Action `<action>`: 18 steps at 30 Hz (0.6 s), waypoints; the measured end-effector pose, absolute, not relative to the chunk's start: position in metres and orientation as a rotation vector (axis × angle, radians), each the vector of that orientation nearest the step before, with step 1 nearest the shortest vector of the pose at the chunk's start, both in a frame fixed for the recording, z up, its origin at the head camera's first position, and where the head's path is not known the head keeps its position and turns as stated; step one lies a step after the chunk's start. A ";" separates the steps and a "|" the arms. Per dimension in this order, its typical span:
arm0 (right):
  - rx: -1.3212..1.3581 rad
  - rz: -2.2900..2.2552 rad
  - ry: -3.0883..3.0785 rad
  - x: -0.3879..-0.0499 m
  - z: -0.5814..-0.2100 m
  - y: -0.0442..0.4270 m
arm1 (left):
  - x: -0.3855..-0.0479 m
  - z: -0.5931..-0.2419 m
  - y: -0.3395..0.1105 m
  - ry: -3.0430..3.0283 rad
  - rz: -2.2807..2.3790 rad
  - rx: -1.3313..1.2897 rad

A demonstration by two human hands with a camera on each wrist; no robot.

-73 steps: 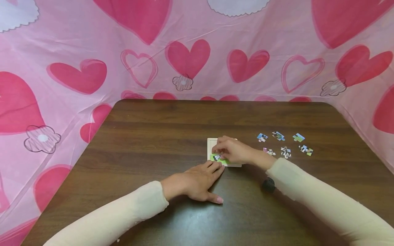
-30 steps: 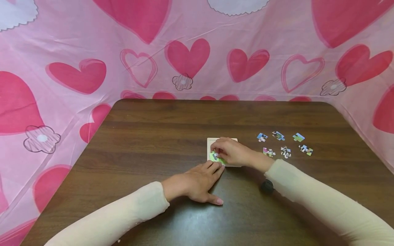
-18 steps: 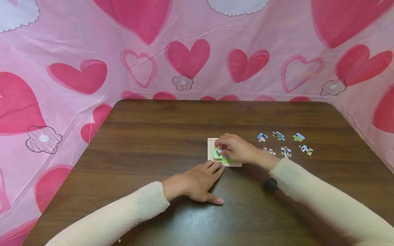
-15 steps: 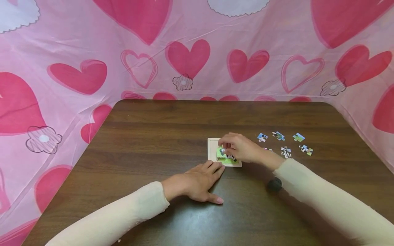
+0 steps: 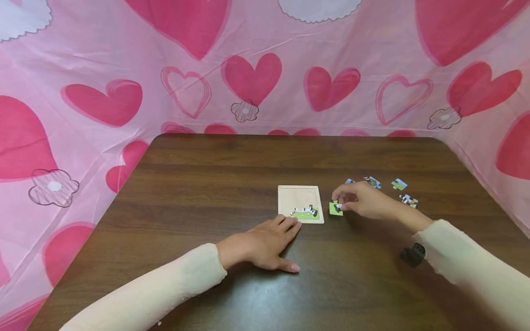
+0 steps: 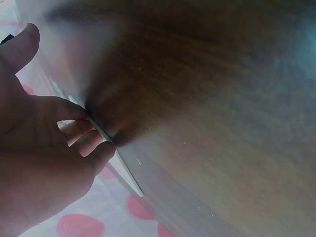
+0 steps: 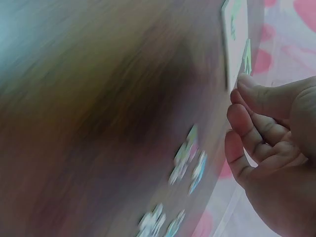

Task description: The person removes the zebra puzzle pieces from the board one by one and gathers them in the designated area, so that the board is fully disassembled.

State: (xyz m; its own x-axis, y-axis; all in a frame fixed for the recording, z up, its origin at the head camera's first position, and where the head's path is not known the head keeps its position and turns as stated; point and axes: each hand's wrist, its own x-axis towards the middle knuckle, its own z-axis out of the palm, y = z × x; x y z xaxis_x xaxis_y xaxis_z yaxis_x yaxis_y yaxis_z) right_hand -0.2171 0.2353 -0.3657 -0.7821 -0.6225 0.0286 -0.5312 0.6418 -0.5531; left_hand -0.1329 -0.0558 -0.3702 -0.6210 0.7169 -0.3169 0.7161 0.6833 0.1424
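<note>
My right hand (image 5: 366, 200) pinches a green jigsaw piece (image 5: 334, 209) between thumb and fingers, just right of the puzzle frame. In the right wrist view the same piece (image 7: 248, 55) shows partly at the thumb tip. The pale square puzzle frame (image 5: 290, 197) lies flat on the table; green jigsaw pieces (image 5: 305, 214) with black-and-white stripes fill part of its lower edge. With fingers stretched out, my left hand (image 5: 267, 243) rests its fingertips at the frame's near left edge. In the left wrist view, that hand's fingertips touch the thin edge of the frame (image 6: 127, 173).
Several loose jigsaw pieces lie on the brown table (image 5: 215, 184) to the right, among them a blue-green piece (image 5: 399, 184) and a striped piece (image 5: 408, 201). My right hand covers some of them. A pink curtain with hearts (image 5: 248, 37) hangs behind the table.
My right hand has lifted the green jigsaw piece out of the frame's lower left area and carried it right, past the frame's right edge. The left hand has stayed put.
</note>
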 end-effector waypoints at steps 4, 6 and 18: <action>-0.921 -0.814 2.703 -0.211 -0.365 0.254 | -0.133 -0.370 -0.055 2.551 0.000 1.124; -0.912 -0.811 2.706 -0.208 -0.366 0.262 | -0.133 -0.370 -0.055 2.550 -0.002 1.123; -1.025 -0.814 2.762 -0.199 -0.380 0.280 | -0.134 -0.370 -0.055 2.549 -0.015 1.127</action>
